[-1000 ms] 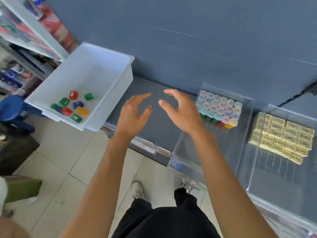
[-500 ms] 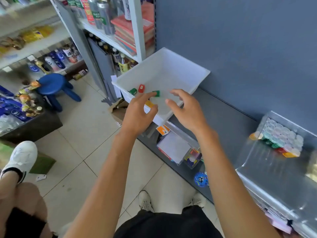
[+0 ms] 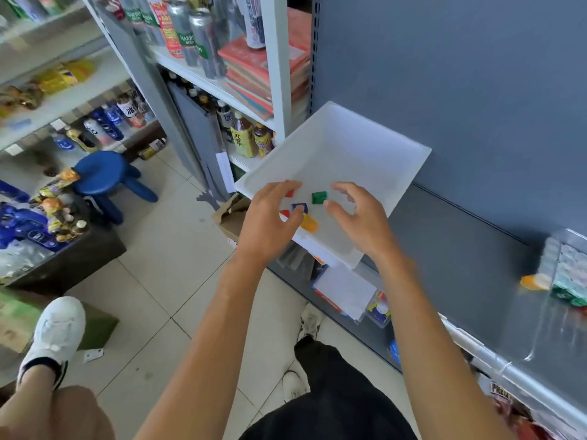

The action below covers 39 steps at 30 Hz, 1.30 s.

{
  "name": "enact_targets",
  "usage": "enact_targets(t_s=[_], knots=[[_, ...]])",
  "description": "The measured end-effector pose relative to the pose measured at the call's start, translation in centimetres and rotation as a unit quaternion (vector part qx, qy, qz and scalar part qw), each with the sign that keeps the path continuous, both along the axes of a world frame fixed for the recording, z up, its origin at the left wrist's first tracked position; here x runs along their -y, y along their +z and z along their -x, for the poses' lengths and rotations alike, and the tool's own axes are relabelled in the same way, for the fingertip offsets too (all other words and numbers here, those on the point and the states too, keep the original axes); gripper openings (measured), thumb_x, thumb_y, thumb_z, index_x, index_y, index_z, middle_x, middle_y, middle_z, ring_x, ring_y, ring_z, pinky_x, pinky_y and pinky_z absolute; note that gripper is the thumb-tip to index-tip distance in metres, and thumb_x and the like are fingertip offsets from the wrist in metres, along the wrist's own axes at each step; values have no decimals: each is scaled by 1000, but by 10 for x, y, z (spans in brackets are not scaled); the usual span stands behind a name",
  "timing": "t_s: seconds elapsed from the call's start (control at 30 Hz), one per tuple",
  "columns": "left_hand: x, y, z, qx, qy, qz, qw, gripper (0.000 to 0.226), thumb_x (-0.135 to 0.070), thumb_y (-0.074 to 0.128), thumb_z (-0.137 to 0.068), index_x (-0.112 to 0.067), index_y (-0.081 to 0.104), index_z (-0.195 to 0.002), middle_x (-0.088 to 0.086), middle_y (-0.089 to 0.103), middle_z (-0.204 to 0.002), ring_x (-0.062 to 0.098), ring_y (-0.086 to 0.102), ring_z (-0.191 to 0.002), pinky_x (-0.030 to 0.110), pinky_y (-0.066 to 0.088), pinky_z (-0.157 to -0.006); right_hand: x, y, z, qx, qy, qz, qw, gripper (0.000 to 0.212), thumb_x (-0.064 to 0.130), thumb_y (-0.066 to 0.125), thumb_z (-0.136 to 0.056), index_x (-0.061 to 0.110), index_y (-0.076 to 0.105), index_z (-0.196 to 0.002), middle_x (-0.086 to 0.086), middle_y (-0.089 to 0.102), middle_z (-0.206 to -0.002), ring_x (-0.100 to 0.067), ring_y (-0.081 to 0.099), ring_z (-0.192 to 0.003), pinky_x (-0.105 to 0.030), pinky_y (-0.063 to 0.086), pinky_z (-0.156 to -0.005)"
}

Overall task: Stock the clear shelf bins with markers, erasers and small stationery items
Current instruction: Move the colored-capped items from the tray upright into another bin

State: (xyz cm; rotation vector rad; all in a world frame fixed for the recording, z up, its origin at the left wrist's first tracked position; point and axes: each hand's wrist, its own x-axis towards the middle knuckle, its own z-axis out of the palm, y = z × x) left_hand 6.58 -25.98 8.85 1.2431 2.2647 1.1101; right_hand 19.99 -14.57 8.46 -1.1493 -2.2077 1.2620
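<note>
A white plastic tub [image 3: 365,147] sits on the grey shelf, its near corner overhanging the edge. Several small coloured pieces lie in it: a green one [image 3: 319,197], a blue one [image 3: 300,207], an orange one [image 3: 309,223] and red ones partly hidden by my fingers. My left hand [image 3: 270,220] hovers over the tub's near left side, fingers loosely spread and holding nothing. My right hand [image 3: 359,214] hovers beside it over the tub, fingers bent and empty. A clear bin [image 3: 568,236] holding pastel-capped markers [image 3: 571,268] stands at the far right.
The grey shelf [image 3: 460,249] runs between the tub and the clear bin. White shelving with cans, bottles and books [image 3: 263,71] stands to the left. A blue stool [image 3: 104,173] is on the tiled floor. Another person's white shoe [image 3: 57,328] is at lower left.
My view has swung left from the clear bins to the white tub. Both hands have travelled from above the bare shelf to over the coloured pieces in the tub.
</note>
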Motion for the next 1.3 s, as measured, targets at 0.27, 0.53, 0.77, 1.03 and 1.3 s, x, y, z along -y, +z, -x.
enact_targets(t_s=[0.27, 0.53, 0.77, 1.03, 1.3], knots=[[-72, -29, 67, 15, -75, 210, 975, 52, -8, 62, -92, -22, 51, -141, -1, 49, -138, 6, 44, -102, 3, 34, -75, -47, -62, 56, 57, -41, 83, 994, 41, 21, 63, -91, 17, 57, -132, -5, 58, -131, -22, 50, -125, -26, 38, -98], [-129, -54, 110, -12, -181, 346, 921, 67, -14, 66, -90, -29, 39, -149, 2, 35, -153, 22, 33, -138, 27, 28, -108, -64, -97, 97, 113, -96, 121, 982, 39, 22, 66, -87, 19, 60, -125, -5, 57, -125, -27, 52, -116, -30, 38, -100], [-167, -87, 130, -34, -286, 403, 869, 73, -16, 68, -84, -32, 38, -149, 5, 36, -151, 28, 38, -135, 40, 37, -110, -75, -97, 109, 118, -173, 184, 960, 28, 22, 59, -95, 19, 63, -122, 2, 48, -119, -18, 51, -106, -23, 35, -89], [-195, -103, 144, -11, -458, 402, 793, 50, -16, 72, -86, -24, 55, -132, 5, 52, -119, 25, 57, -109, 30, 42, -83, -64, -104, 114, 115, -333, 275, 895, 17, 27, 50, -98, 21, 64, -105, 5, 61, -100, -16, 53, -95, -26, 36, -80], [-197, -102, 138, -3, -527, 383, 758, 27, -9, 69, -87, -25, 72, -108, -3, 61, -112, 16, 58, -104, 29, 47, -93, -59, -103, 100, 71, -394, 300, 866, 20, 32, 45, -100, 24, 61, -110, 5, 61, -105, -16, 55, -97, -29, 37, -77]])
